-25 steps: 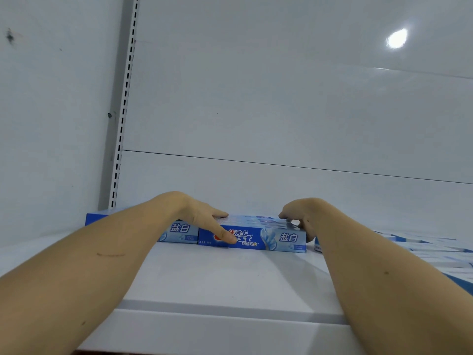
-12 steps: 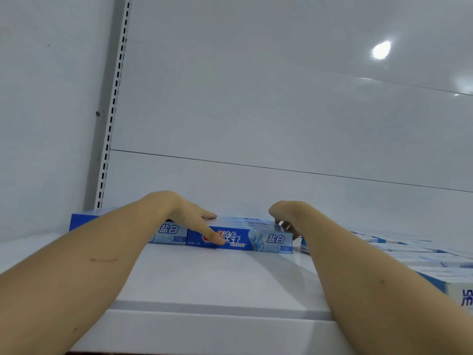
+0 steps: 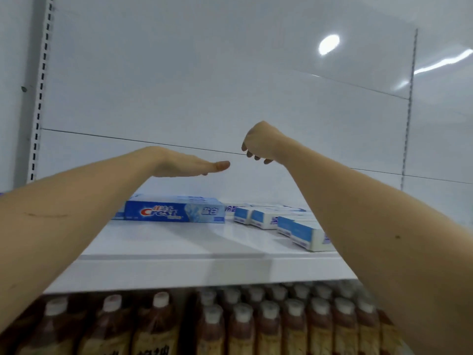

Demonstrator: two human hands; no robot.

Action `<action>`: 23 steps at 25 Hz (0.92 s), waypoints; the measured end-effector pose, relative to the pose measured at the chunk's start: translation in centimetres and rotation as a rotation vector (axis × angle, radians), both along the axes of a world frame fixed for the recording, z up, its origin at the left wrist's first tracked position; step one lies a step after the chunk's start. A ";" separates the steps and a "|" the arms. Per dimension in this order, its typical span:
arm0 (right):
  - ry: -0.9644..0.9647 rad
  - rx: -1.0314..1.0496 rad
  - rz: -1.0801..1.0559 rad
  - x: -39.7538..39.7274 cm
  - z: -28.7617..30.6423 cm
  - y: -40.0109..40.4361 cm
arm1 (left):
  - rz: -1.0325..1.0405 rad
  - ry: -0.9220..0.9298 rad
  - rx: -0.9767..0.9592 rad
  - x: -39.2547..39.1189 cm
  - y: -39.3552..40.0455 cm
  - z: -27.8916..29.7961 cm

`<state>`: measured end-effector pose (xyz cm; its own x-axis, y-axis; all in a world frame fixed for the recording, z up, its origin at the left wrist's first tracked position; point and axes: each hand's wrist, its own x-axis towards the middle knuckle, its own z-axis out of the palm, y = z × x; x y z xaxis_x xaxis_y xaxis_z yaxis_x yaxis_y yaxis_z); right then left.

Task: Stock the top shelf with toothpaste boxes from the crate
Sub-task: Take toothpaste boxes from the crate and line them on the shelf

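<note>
A blue Crest toothpaste box [image 3: 175, 212] lies lengthwise near the back of the white top shelf [image 3: 194, 254]. Another box's end peeks out behind my left forearm. To its right, several white-and-blue toothpaste boxes [image 3: 289, 224] lie end-on in a row. My left hand [image 3: 189, 165] hovers flat above the Crest box with straight fingers and holds nothing. My right hand [image 3: 258, 143] hangs higher, above the shelf, its fingers loosely curled downward and empty. The crate is out of view.
Below the top shelf, several brown bottles with white caps [image 3: 256, 324] fill the lower shelf. A slotted upright [image 3: 41, 85] runs up the left side. The white back panel [image 3: 204, 85] rises behind the shelf.
Both hands have let go of the Crest box and risen above the shelf. The view has tilted down, revealing the lower shelf's bottles.
</note>
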<state>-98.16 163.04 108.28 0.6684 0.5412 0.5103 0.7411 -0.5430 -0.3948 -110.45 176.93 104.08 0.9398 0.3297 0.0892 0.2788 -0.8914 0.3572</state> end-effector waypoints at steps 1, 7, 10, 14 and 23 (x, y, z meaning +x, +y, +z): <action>0.003 -0.032 0.017 0.1 -0.3 -2.4 | -0.010 -0.001 -0.013 0.4 -2.3 -0.3; -0.088 -0.227 0.075 2.6 -5.0 -14.9 | -0.005 -0.018 -0.087 3.1 -15.2 -3.8; -0.078 -0.391 0.071 4.4 -7.2 -19.6 | -0.033 -0.014 -0.067 4.0 -19.1 -5.2; 0.041 -0.523 0.095 5.9 -8.8 -24.2 | -0.034 0.048 0.018 4.8 -23.0 -5.7; -0.064 -0.542 0.124 9.0 -10.2 -26.5 | 0.123 0.176 0.275 6.2 -24.7 -6.3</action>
<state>-89.18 136.56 98.11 0.5602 0.8098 0.1743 0.8255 -0.5633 -0.0355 -104.22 152.21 97.82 0.9033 0.4278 0.0308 0.4263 -0.9034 0.0451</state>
